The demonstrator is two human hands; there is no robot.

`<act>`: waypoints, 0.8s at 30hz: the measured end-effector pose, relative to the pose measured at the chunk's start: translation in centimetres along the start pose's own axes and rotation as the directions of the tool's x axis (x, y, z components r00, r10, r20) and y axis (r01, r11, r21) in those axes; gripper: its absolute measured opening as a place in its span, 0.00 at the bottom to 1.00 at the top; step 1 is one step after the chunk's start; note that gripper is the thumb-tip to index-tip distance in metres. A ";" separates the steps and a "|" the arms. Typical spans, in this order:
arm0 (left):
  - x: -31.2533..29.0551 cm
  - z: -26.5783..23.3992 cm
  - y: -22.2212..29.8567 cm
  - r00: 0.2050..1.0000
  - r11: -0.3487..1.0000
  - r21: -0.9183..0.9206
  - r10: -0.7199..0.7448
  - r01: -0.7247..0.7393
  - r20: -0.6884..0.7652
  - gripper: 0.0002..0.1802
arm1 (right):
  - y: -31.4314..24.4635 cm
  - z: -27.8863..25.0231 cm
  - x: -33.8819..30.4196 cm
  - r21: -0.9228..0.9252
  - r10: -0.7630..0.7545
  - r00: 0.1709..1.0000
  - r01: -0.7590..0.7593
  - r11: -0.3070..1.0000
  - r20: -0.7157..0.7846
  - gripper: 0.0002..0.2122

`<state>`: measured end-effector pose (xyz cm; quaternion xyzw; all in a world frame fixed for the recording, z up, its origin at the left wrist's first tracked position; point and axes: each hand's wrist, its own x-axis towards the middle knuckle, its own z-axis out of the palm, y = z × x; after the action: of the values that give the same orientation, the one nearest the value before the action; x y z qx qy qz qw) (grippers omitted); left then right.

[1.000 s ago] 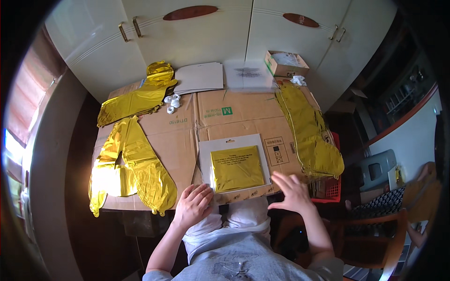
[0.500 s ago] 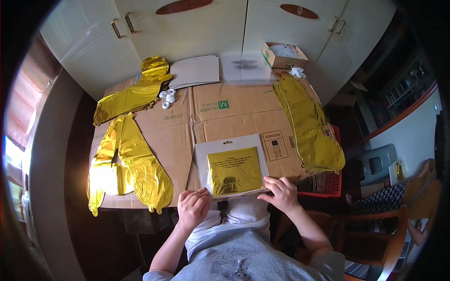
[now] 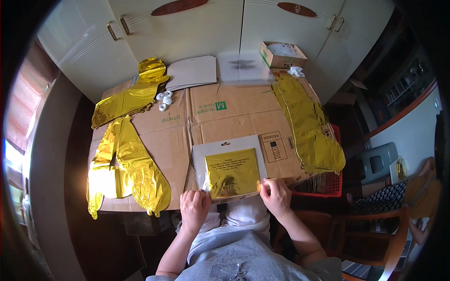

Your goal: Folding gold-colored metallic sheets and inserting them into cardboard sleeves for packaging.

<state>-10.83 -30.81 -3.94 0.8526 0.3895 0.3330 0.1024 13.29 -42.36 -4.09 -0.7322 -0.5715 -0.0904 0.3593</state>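
We observed the flat gold foil packet [image 3: 232, 173] at the near edge of the cardboard sheet [image 3: 229, 124], the left hand [image 3: 195, 208] and right hand [image 3: 276, 196] with fingers curled and pinching its two near corners. We judged that light, even tension at both corners best kept the clear film uncreased.

Pale cupboard doors [image 3: 201, 42] with metal handles [image 3: 112, 31] and reddish-brown oval plaques [image 3: 179, 6] stand behind the far edge of the surface [image 3: 229, 122]. At its far right corner sits an open box [image 3: 287, 62] of clear plastic, a crumpled white tissue [image 3: 296, 71] just beside it. Beyond the near right corner are a red basket [image 3: 338, 185] and a wooden chair [image 3: 370, 216]. A pinkish curtain [image 3: 29, 86] hangs off the left edge.
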 end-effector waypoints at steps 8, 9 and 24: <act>0.5 -1.8 -0.1 0.997 0.974 0.223 0.054 -0.039 -0.062 0.10 | -2.4 -1.4 0.6 -0.172 -0.056 0.998 0.059 0.983 0.022 0.11; 0.5 -2.1 0.4 0.990 0.974 0.206 0.115 -0.096 -0.081 0.12 | -2.8 -1.2 0.5 -0.149 -0.154 0.986 0.144 0.978 -0.063 0.12; -1.3 -1.0 1.8 0.924 0.956 0.124 0.214 -0.264 0.316 0.29 | -1.4 -0.8 -1.9 -0.129 -0.047 0.975 0.077 0.989 0.219 0.20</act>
<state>-11.02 -33.02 -3.08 0.9399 0.2883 0.1768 0.0480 11.65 -44.23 -3.99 -0.7424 -0.6221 -0.0609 0.2413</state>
